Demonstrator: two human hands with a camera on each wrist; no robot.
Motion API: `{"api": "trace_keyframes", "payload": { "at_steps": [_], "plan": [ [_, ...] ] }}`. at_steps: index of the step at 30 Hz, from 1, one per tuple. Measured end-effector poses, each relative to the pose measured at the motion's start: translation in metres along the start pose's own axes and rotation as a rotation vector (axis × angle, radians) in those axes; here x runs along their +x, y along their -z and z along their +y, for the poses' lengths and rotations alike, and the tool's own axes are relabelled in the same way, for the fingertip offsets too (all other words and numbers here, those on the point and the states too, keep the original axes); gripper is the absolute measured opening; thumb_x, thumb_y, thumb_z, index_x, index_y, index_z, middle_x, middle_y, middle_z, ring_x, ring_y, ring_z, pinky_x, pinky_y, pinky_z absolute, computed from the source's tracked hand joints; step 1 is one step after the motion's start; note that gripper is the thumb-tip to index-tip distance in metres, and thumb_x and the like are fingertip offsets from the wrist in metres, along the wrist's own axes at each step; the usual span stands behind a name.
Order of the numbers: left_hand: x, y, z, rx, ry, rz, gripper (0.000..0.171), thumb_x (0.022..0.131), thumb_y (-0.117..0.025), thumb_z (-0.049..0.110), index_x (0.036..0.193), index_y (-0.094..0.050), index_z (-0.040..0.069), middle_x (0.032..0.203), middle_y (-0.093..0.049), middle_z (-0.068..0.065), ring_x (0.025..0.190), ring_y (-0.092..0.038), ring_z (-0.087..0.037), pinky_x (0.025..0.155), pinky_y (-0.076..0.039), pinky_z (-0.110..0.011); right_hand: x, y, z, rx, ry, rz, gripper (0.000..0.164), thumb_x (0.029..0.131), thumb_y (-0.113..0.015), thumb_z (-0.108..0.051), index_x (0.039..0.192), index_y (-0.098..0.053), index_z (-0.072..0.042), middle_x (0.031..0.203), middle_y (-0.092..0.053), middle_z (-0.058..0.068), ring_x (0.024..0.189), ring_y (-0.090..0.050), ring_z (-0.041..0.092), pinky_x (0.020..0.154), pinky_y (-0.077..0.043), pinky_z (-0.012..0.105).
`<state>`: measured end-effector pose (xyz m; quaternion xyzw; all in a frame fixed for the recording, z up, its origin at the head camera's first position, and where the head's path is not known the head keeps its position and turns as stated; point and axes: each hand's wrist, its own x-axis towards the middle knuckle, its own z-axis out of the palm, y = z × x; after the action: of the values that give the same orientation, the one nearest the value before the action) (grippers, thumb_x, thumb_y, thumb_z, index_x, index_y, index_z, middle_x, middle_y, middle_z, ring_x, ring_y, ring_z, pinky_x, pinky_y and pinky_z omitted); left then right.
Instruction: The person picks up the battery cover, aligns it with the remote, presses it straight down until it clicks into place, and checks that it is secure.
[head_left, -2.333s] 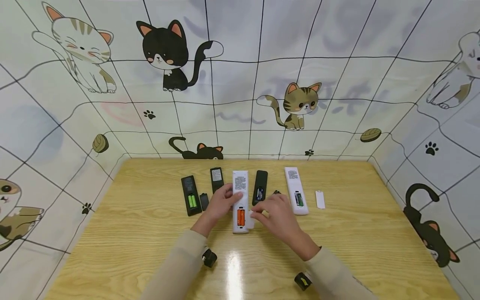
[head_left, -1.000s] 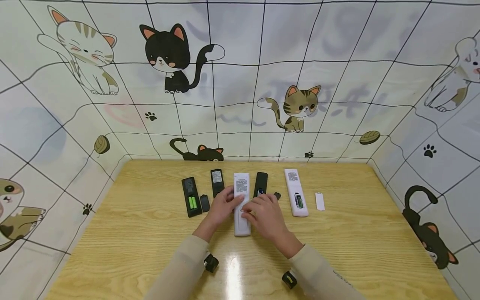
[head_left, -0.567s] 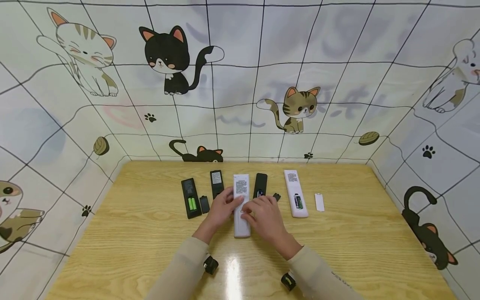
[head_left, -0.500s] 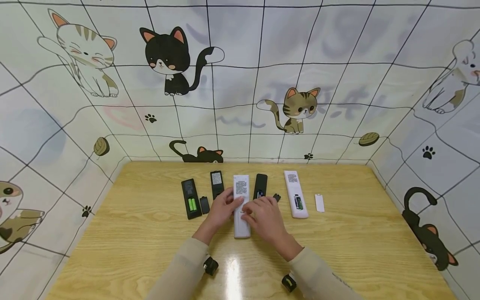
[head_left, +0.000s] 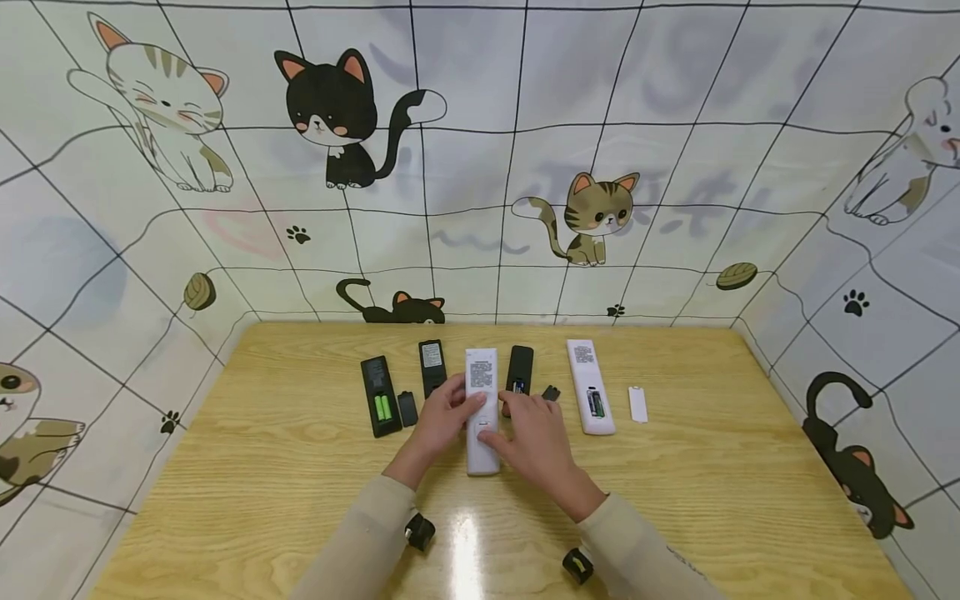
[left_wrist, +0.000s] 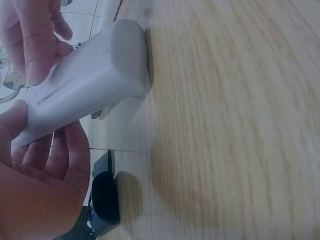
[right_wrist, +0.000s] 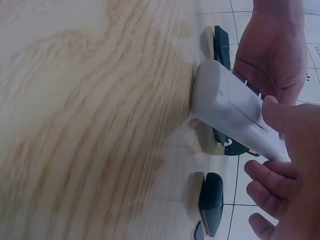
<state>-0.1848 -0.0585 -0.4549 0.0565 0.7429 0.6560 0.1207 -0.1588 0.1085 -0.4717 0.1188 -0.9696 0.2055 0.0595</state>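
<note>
A white remote control (head_left: pixel 482 454) lies back-up in the middle of the head view, its battery cover (head_left: pixel 483 423) over the compartment. My left hand (head_left: pixel 444 417) grips its left side, thumb on the back; the left wrist view shows fingers curled beneath the remote (left_wrist: pixel 100 70). On the cover rests the thumb of my right hand (head_left: pixel 536 437), with the index finger at the remote's right edge. In the right wrist view the right fingers (right_wrist: pixel 270 185) curl beside the white remote (right_wrist: pixel 235 105). The batteries inside are hidden.
Left stand a black remote (head_left: pixel 378 383) with green batteries, its loose cover (head_left: pixel 407 408), and another black remote (head_left: pixel 432 358). Right are a black remote (head_left: pixel 521 362), a small black cover (head_left: pixel 551 392), a white remote (head_left: pixel 587 371) with batteries, and a white cover (head_left: pixel 637 404).
The cover was pinched beside the exposed orange batteries; now it lies over them. My right thumb has moved slightly down the cover and the index finger has shifted to the remote's right edge.
</note>
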Motion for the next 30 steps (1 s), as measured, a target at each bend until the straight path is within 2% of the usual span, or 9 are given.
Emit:
{"api": "trace_keyframes", "payload": {
  "at_steps": [2, 9, 11, 18, 30],
  "plan": [
    [0.001, 0.0, -0.001, 0.0, -0.001, 0.0, 0.04, 0.099, -0.057, 0.013, 0.138, -0.05, 0.005, 0.12, -0.067, -0.022, 0.093, -0.067, -0.02, 0.075, -0.057, -0.034, 0.0, -0.001, -0.001, 0.002, -0.002, -0.011, 0.065, 0.083, -0.071, -0.053, 0.131, -0.056, -0.01, 0.102, -0.068, 0.0, 0.099, -0.058, 0.021, 0.09, -0.039, 0.044],
    [0.016, 0.001, -0.028, -0.01, 0.018, 0.011, 0.045, 0.098, -0.058, 0.019, 0.141, -0.048, 0.012, 0.125, -0.066, -0.017, 0.097, -0.067, -0.021, 0.078, -0.057, -0.038, 0.003, -0.001, -0.007, 0.065, -0.054, -0.049, 0.063, 0.084, -0.072, -0.049, 0.129, -0.057, -0.008, 0.099, -0.068, 0.001, 0.09, -0.055, 0.02, 0.081, -0.04, 0.039],
    [0.017, 0.001, -0.031, -0.006, 0.009, 0.015, 0.045, 0.098, -0.058, 0.021, 0.141, -0.048, 0.012, 0.126, -0.066, -0.017, 0.098, -0.067, -0.02, 0.078, -0.057, -0.037, 0.003, 0.0, -0.008, 0.075, -0.067, -0.06, 0.062, 0.084, -0.073, -0.048, 0.129, -0.057, -0.008, 0.098, -0.068, 0.0, 0.088, -0.054, 0.019, 0.08, -0.039, 0.037],
    [0.016, 0.0, -0.032, 0.021, -0.012, 0.01, 0.044, 0.098, -0.06, 0.026, 0.14, -0.05, 0.016, 0.123, -0.068, -0.014, 0.095, -0.067, -0.019, 0.074, -0.056, -0.032, 0.004, -0.002, -0.009, 0.059, -0.07, -0.066, 0.061, 0.084, -0.072, -0.048, 0.129, -0.058, -0.008, 0.094, -0.068, 0.001, 0.083, -0.053, 0.018, 0.075, -0.038, 0.035],
    [0.016, 0.0, -0.032, 0.027, 0.01, 0.015, 0.045, 0.098, -0.06, 0.028, 0.14, -0.05, 0.019, 0.122, -0.068, -0.01, 0.092, -0.066, -0.016, 0.072, -0.055, -0.03, 0.006, -0.003, -0.009, 0.047, -0.07, -0.047, 0.055, 0.084, -0.072, -0.048, 0.123, -0.058, -0.011, 0.093, -0.066, 0.0, 0.091, -0.056, 0.021, 0.078, -0.039, 0.038]
  ]
}}
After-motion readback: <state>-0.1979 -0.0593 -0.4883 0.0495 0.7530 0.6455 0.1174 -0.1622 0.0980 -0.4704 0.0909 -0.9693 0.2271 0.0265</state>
